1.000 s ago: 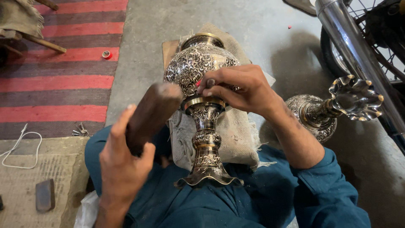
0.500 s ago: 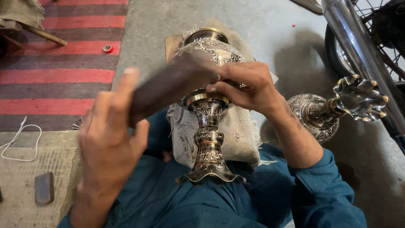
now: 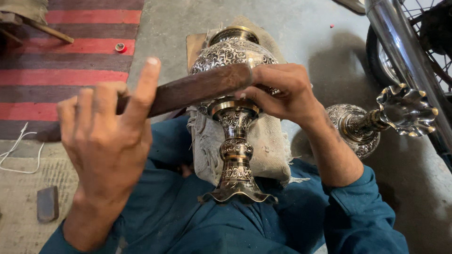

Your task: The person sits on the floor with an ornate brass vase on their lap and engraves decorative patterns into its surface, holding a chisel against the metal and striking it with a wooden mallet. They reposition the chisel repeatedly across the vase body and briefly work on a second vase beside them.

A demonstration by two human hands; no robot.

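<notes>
the engraved metal vase (image 3: 235,117) is lying on its side across the person's lap, its scalloped foot toward the camera and its gold-rimmed mouth pointing away, cushioned on a worn burlap cloth (image 3: 268,146) over the blue trousers (image 3: 188,221). the right hand (image 3: 282,91) is resting on the vase's shoulder just above the neck, its fingers (image 3: 259,94) pinched narrow as if steadying something small against the metal; what they are pinching is hidden, so i cannot tell. the left hand (image 3: 106,141) is gripping the handle end of a dark wooden mallet (image 3: 197,89), fingers wrapped around it with the index finger lifted free. a second ago the mallet was standing lower and nearer the body; half a second ago it was swinging up across the vase; now its far end is meeting the right hand's fingertips at the vase's shoulder, which reads as a blow landing in a run of taps on the engraved surface.

to the right, a second ornate metal piece with a flower-shaped rim (image 3: 405,110) is lying on the concrete floor (image 3: 306,28), close to a motorcycle's chrome exhaust pipe (image 3: 405,51). to the left, a red and grey striped rug (image 3: 70,61), a white cord (image 3: 14,155) and a small dark block (image 3: 47,203) are lying on the floor.
</notes>
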